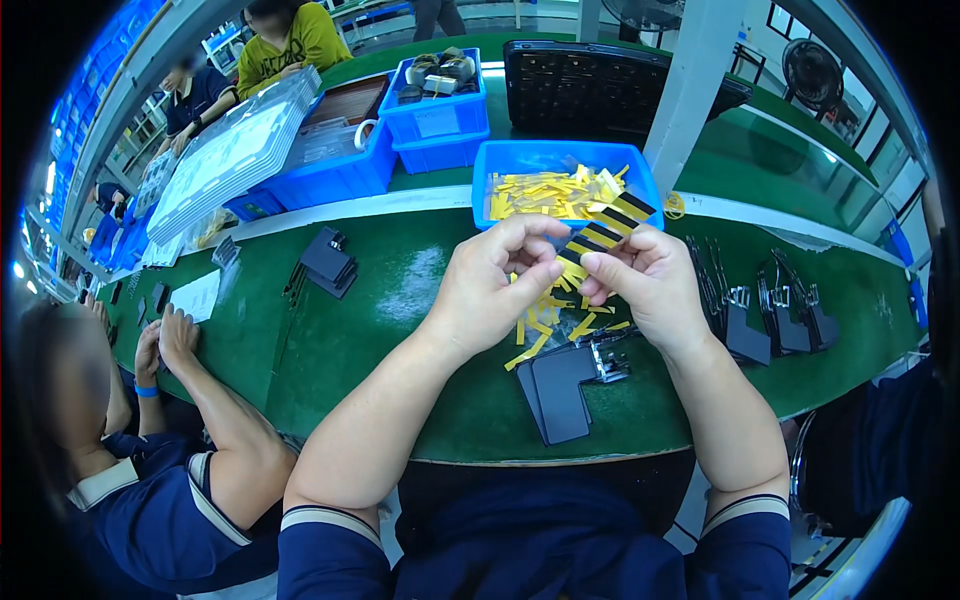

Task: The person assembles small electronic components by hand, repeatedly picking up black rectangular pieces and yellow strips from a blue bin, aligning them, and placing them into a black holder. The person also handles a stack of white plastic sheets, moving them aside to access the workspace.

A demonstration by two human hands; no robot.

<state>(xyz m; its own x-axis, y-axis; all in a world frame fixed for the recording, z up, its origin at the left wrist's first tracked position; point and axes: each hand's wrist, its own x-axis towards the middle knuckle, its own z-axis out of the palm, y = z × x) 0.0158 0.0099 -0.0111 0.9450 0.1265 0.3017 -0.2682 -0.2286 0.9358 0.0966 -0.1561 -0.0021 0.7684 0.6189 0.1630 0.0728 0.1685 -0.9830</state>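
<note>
Between my hands, above the table, is a narrow sheet of black and yellow adhesive strips [603,229], tilted up to the right. The thumb and curled fingers of my right hand [655,285] pinch its lower side. My left hand [492,288] is closed at its lower left end, fingertips against the strips; the exact contact is partly hidden. Beneath my hands, loose yellow strips [541,326] lie scattered on the green table [400,370]. Nearer me rest stacked flat dark grey parts [562,392] with metal connectors and cables at their right end.
A blue bin [479,200] of yellow strips stands ahead. More grey parts with cables lie at right [745,335] and left [328,258]. Further blue crates [437,118] and stacked clear trays [235,150] stand behind. A metal post [690,90] rises ahead. A co-worker's hands [172,340] are at left.
</note>
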